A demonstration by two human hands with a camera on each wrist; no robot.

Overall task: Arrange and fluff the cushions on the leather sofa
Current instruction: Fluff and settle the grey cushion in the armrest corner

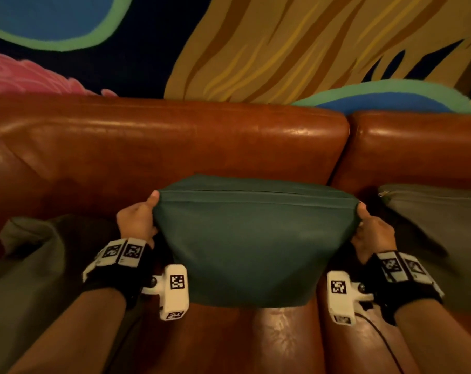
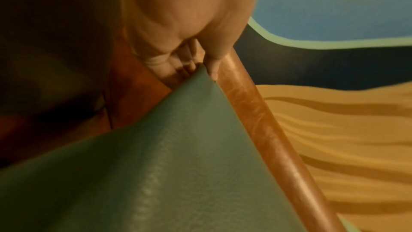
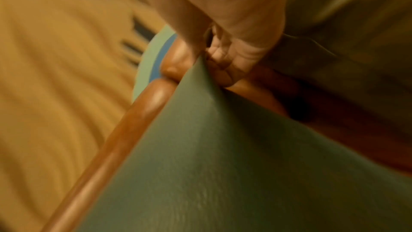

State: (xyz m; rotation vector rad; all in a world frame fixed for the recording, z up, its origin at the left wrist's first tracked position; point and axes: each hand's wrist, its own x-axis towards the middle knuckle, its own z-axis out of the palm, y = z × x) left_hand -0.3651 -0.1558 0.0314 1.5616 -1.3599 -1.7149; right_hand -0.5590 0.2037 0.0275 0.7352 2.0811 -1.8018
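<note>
A teal cushion (image 1: 253, 238) stands in front of the backrest of the brown leather sofa (image 1: 175, 147), its zip seam along the top. My left hand (image 1: 138, 218) pinches its upper left corner, thumb on top. My right hand (image 1: 371, 230) pinches the upper right corner. In the left wrist view the left hand (image 2: 200, 59) has its thumb and curled fingers on the teal cushion (image 2: 167, 165) corner. In the right wrist view the right hand (image 3: 223, 59) grips the teal cushion (image 3: 223, 165) corner the same way.
An olive cushion (image 1: 26, 265) lies on the seat at the left. A grey cushion (image 1: 439, 228) with a zip leans at the right. Behind the sofa is a painted wall (image 1: 282, 44). The sofa's backrest gap (image 1: 347, 136) sits right of centre.
</note>
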